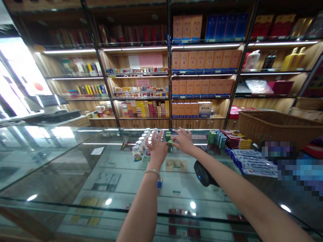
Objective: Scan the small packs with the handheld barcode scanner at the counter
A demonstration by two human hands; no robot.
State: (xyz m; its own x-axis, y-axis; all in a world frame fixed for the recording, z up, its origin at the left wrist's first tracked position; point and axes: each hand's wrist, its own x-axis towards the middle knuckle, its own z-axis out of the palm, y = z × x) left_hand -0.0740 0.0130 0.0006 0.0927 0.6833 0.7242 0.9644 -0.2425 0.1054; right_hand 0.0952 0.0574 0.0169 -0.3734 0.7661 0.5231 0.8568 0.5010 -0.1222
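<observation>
My left hand (157,150) reaches over the glass counter with its fingers spread and its thumb at the left side of a small green canister (170,145). From the other side my right hand (185,143) meets the same canister with thumb and fingertip, its other fingers raised. The canister sits between the two hands. Just behind it stands another green canister (168,135). Beside my left hand are rows of white-capped bottles (137,153), partly hidden by its fingers. A bracelet (151,172) circles my left wrist.
A black handheld device (202,173) lies under my right forearm. To the right are green and blue packs (217,138), red and gold boxes (236,138), blue-white packets (252,163) and a wicker basket (277,126). Stocked shelves (199,116) line the back wall.
</observation>
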